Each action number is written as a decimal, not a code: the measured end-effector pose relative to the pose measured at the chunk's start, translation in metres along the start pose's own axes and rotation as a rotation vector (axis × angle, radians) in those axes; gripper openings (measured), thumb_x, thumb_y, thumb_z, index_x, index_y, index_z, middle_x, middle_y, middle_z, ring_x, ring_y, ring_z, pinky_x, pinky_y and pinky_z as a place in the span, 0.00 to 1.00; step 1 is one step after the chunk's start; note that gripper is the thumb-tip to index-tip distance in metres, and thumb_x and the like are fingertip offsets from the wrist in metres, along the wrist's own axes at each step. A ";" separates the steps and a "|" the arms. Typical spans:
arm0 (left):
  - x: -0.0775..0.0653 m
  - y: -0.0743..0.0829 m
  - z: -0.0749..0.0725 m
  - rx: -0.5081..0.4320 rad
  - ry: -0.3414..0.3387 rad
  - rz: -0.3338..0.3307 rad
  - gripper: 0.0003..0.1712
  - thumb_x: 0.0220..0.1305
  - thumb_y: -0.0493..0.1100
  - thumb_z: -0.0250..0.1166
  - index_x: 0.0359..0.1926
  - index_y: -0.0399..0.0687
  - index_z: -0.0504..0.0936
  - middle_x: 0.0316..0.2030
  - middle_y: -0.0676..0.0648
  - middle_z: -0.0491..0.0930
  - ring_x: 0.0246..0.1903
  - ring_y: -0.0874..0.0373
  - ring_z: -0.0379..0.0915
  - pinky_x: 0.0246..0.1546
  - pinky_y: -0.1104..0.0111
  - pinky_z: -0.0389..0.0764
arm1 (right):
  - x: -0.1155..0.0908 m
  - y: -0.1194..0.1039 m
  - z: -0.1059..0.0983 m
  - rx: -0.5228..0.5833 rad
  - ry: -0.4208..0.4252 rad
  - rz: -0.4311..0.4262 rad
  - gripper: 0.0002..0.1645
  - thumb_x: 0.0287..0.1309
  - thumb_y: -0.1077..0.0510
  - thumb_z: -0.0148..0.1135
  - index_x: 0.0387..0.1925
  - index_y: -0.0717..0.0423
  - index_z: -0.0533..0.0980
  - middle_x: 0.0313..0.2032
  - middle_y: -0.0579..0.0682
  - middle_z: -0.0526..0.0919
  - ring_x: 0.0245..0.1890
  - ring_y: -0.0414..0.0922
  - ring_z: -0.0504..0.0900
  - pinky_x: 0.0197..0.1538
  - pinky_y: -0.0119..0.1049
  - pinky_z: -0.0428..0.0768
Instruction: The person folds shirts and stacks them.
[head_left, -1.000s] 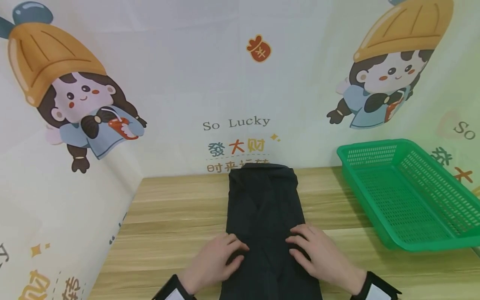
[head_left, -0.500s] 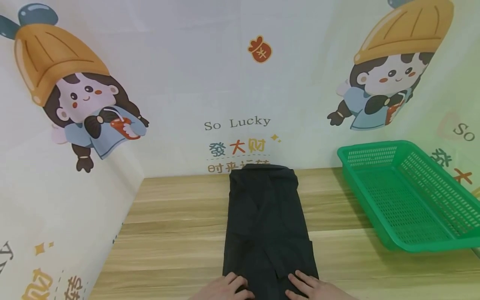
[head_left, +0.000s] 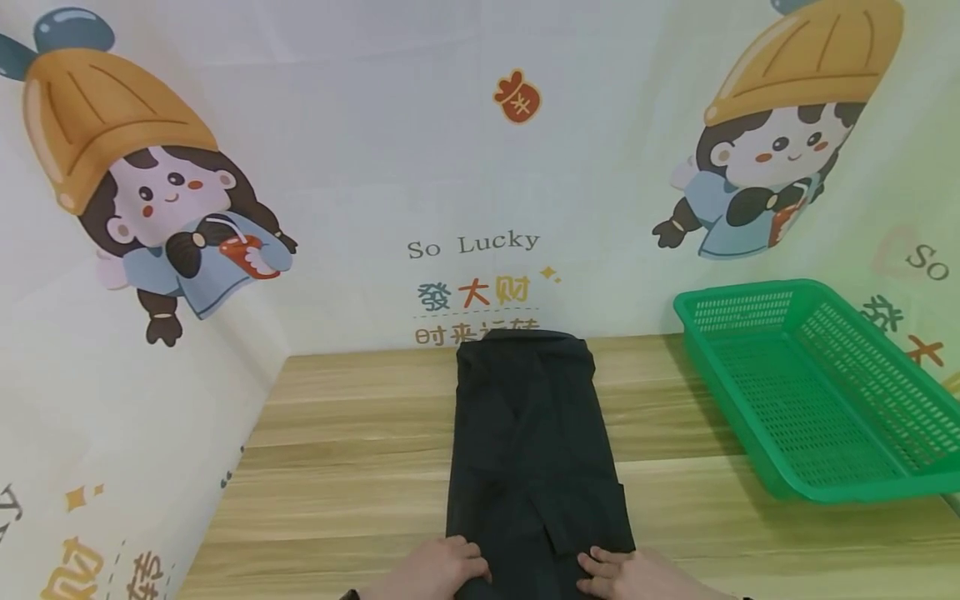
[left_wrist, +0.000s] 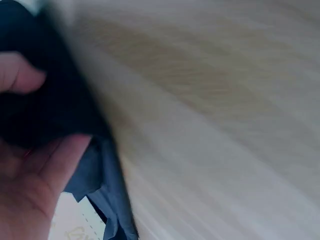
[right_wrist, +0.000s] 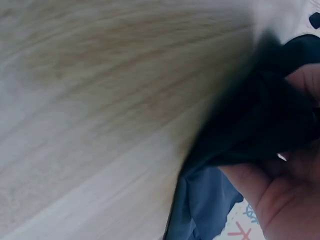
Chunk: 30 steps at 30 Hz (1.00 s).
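Note:
A long black garment, folded into a narrow strip (head_left: pixel 532 442), lies flat on the wooden table; its exact kind cannot be told. Its near end runs out of the head view at the bottom. My left hand (head_left: pixel 435 571) pinches the near part of the cloth at its left side. At the right side, my right hand (head_left: pixel 637 577) does the same. In the left wrist view, the thumb and a finger have the black cloth (left_wrist: pixel 60 100) between them. The right wrist view has the dark cloth (right_wrist: pixel 245 125) held between thumb and fingers, its edge lifted.
A green plastic basket (head_left: pixel 731 408) with slotted walls stands at the right of the table (head_left: pixel 345 450). Behind and at the sides hangs a pale printed cloth wall (head_left: pixel 360 150). The garment's far end reaches this wall.
Both hands have moved down the garment toward the near edge, and their fingers now grip the cloth there. A loose flap shows at the garment's right side. The basket has stayed put.

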<state>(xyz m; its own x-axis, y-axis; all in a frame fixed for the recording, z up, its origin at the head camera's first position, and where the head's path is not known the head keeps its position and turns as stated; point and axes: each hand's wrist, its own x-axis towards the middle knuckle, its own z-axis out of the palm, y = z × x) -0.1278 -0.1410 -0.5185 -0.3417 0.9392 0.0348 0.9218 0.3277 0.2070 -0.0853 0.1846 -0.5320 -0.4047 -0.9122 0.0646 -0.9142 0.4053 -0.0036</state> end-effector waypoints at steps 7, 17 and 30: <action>0.001 -0.005 -0.020 -0.250 -0.240 -0.158 0.19 0.59 0.56 0.70 0.50 0.59 0.85 0.41 0.59 0.81 0.38 0.74 0.67 0.40 0.82 0.70 | -0.005 0.004 -0.006 0.187 -0.033 0.058 0.22 0.68 0.41 0.55 0.53 0.45 0.83 0.55 0.55 0.85 0.54 0.46 0.85 0.42 0.24 0.83; 0.006 -0.019 -0.021 -0.261 -0.089 -0.455 0.34 0.53 0.66 0.72 0.57 0.58 0.80 0.53 0.52 0.74 0.48 0.60 0.72 0.47 0.66 0.79 | 0.007 0.017 -0.007 0.514 -0.108 0.530 0.24 0.57 0.34 0.66 0.49 0.39 0.77 0.70 0.62 0.65 0.69 0.66 0.66 0.53 0.53 0.82; 0.018 -0.025 -0.010 0.033 -0.129 -0.466 0.39 0.53 0.66 0.71 0.63 0.57 0.75 0.66 0.44 0.71 0.64 0.47 0.69 0.60 0.51 0.75 | 0.019 0.035 -0.008 0.570 -0.108 0.565 0.26 0.50 0.34 0.71 0.44 0.42 0.73 0.72 0.67 0.62 0.72 0.70 0.60 0.65 0.65 0.68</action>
<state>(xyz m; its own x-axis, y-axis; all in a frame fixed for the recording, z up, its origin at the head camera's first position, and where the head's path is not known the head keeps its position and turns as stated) -0.1584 -0.1332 -0.5135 -0.6963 0.6956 -0.1768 0.6816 0.7180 0.1407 -0.1246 0.1824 -0.5233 -0.7823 -0.5915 -0.1953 -0.4302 0.7398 -0.5173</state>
